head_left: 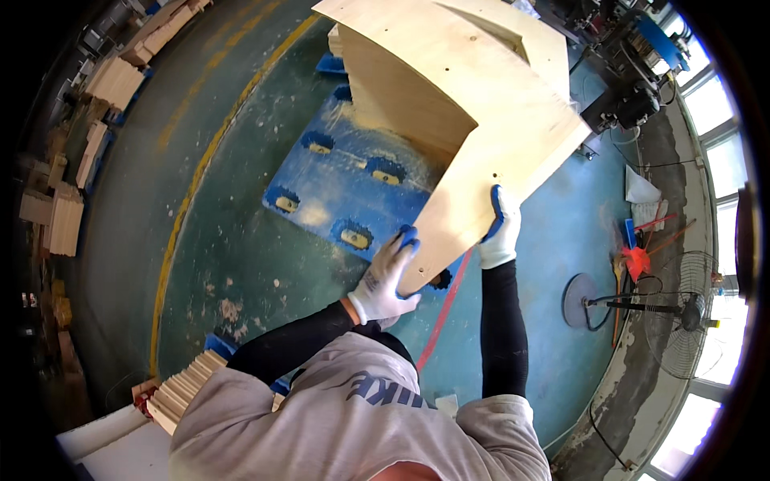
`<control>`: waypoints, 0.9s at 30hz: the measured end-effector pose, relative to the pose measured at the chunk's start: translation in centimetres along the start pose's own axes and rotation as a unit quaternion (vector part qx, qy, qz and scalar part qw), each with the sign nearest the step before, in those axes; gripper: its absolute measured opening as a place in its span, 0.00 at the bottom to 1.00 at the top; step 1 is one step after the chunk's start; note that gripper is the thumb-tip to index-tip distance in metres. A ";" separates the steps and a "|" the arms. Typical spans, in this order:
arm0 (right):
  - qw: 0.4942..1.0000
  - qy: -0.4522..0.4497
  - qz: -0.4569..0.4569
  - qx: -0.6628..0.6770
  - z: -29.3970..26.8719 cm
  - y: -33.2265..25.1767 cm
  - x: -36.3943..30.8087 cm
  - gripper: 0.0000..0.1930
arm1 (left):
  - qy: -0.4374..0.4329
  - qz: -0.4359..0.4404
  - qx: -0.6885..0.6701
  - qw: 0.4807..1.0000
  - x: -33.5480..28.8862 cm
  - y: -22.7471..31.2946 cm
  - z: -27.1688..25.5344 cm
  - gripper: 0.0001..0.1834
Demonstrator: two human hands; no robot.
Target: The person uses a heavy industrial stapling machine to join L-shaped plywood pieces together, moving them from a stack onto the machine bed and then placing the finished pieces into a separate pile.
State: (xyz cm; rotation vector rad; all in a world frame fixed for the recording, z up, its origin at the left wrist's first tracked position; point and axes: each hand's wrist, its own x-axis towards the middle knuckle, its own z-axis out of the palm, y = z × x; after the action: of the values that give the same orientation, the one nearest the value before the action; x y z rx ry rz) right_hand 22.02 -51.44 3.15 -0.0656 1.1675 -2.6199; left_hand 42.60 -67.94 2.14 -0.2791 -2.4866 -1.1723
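Note:
Both my hands, in white gloves with blue palms, grip a pale, angled plywood panel (505, 120) dotted with small dark holes. My left hand (387, 276) closes around its near left corner, blue fingertips at the edge. Further right, my right hand (502, 228) holds the right-hand edge, thumb lying along the top face. The panel slants away from me over a stack of plywood sheets (393, 88), partly hiding it. This stack stands on a blue plastic pallet (321, 180) dusted with pale sawdust.
A floor fan (682, 313) with a round base stands at right, near a red and blue heap of tools (635, 256). Machinery (634, 100) is at the far right. Wood stacks (112, 84) line the far left; more cut boards (186, 386) lie near left. A yellow line (192, 188) crosses the floor.

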 end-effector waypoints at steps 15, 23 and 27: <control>0.595 -0.135 0.076 -0.789 0.8 -6.9 0.6 0.19 | -0.194 -0.185 -0.094 0.959 -7.7 -5.2 -0.7 0.26; 0.581 -0.054 0.068 -0.809 0.0 3.1 1.3 0.16 | -0.085 0.021 0.129 0.988 7.1 -11.9 -10.5 0.38; 0.591 0.026 -0.008 -0.806 -0.1 5.9 -3.8 0.13 | -0.233 0.207 0.286 0.906 17.4 -13.4 -8.5 0.49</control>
State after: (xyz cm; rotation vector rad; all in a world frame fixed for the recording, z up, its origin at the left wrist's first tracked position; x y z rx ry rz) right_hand 26.98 -54.17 -1.03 -0.3129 2.9673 -0.6476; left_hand 24.48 -82.61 4.93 -0.9471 -2.8230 -0.1870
